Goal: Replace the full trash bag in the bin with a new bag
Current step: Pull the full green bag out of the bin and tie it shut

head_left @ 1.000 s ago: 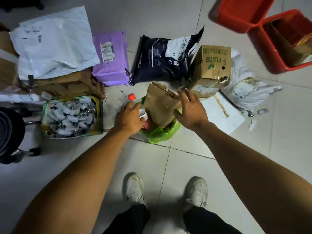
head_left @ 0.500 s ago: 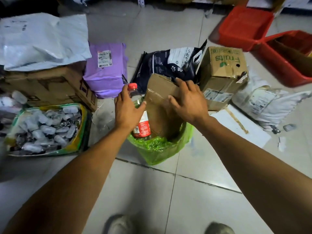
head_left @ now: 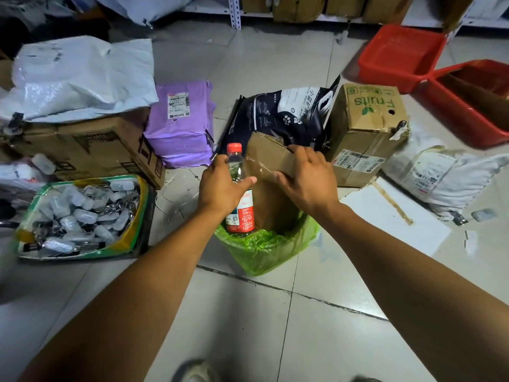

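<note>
Item: green trash bag [head_left: 275,252], full, lining a bin hidden beneath it, standing on the tiled floor [head_left: 330,340] at the centre of my view; all places below are given from this bag. Contents standing proud of its mouth: plastic bottle [head_left: 239,199] with red cap, upright at the bag's left side; folded cardboard piece [head_left: 271,172], upright at its middle and back. Left hand [head_left: 223,188]: fingers and thumb curled round the bottle's upper body, gripping it. Right hand [head_left: 305,180]: fingers fairly straight, laid over the cardboard's top edge, thumb down its near face; pressing rather than pinching, as far as I can tell. Behind the bag: dark pet-food sack [head_left: 286,114], "Fruits" carton [head_left: 366,133], purple parcel [head_left: 181,122]. Left of the bag: tray of small clips and plastic pieces [head_left: 80,216]. No new bag in sight. Step in hand, by my judgement: settling the tall rubbish so the bag can be closed. Done well, I would push both items down and inward together, slowly, keeping the cardboard's corners off the thin film, until the rim is free to gather.
</note>
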